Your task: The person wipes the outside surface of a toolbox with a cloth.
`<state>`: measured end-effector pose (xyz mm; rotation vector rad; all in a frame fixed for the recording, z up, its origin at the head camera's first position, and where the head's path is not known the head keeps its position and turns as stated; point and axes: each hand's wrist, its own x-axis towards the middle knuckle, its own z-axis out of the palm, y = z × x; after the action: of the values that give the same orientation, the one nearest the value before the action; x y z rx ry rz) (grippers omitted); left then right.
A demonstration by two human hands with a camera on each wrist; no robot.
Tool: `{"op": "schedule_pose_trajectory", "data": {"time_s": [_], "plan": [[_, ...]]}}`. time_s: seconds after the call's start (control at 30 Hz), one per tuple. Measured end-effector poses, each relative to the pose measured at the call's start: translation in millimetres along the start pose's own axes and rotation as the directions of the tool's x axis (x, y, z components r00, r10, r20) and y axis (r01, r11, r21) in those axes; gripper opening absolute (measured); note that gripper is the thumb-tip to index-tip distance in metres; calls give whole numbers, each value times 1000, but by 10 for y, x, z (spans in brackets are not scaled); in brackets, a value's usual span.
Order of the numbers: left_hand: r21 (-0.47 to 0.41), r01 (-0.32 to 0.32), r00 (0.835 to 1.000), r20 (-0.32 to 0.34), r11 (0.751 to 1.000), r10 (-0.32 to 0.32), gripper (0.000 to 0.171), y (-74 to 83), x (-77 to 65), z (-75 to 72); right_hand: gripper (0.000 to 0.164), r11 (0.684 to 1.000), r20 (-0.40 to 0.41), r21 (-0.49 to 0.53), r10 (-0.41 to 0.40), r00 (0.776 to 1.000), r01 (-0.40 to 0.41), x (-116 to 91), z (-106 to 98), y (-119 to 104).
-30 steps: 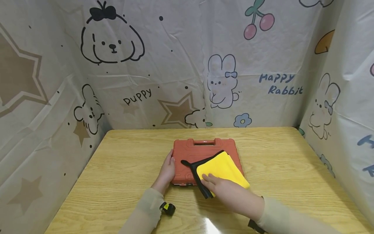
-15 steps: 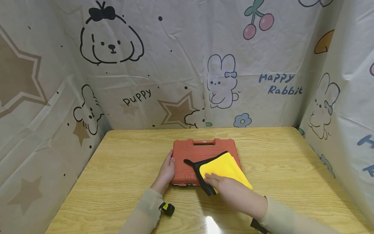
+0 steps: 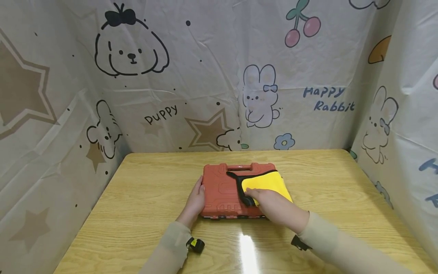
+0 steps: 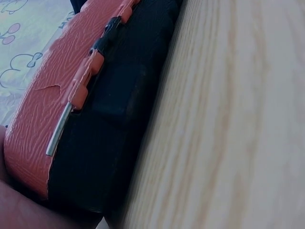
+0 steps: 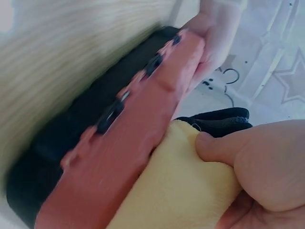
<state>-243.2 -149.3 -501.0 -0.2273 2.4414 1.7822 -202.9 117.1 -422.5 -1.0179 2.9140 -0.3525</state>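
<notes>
A red plastic carrying case [image 3: 219,194] lies flat on the wooden table, its handle toward the back wall. My left hand [image 3: 195,199] holds the case's left side, thumb at the lid's edge. In the left wrist view, the black lower half and hinge pin of the case [image 4: 71,100] show. My right hand [image 3: 278,207] grips a folded yellow cloth [image 3: 265,182] with black trim over the right part of the lid. The right wrist view shows the thumb [image 5: 214,148] pressing on the cloth [image 5: 176,176]; the other fingers are mostly hidden.
The wooden table [image 3: 147,190] runs back to a printed sheet [image 3: 205,76] hung behind it and along both sides. Each wrist wears a black camera, such as the left wrist camera [image 3: 196,245]. A bright reflection lies on the tabletop in front of the case.
My right hand has moved the cloth away from me and slightly right across the lid, uncovering the case's front edge. The left hand and the case have stayed in place.
</notes>
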Motion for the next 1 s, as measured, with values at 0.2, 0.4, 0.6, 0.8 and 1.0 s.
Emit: {"op": "schedule_pose_trajectory", "data": {"time_s": [0.2, 0.4, 0.6, 0.8, 1.0], "plan": [[-2, 8, 1000, 6, 1000, -8, 54, -15, 7, 1, 40, 999, 11, -9, 52, 999, -52, 135, 21, 119], [-1, 8, 1000, 6, 1000, -8, 54, -6, 3, -7, 36, 995, 24, 14, 101, 995, -101, 271, -36, 219], [2, 8, 1000, 1, 1000, -8, 54, -15, 20, 4, 41, 986, 37, 81, 141, 989, -143, 368, -103, 354], [1, 15, 1000, -7, 1000, -15, 54, -26, 34, 15, 40, 987, 35, 74, 141, 989, -144, 494, -128, 512], [6, 19, 1000, -11, 1000, -19, 54, -25, 31, 12, 39, 986, 18, 67, 154, 988, -154, 598, -147, 658]]}}
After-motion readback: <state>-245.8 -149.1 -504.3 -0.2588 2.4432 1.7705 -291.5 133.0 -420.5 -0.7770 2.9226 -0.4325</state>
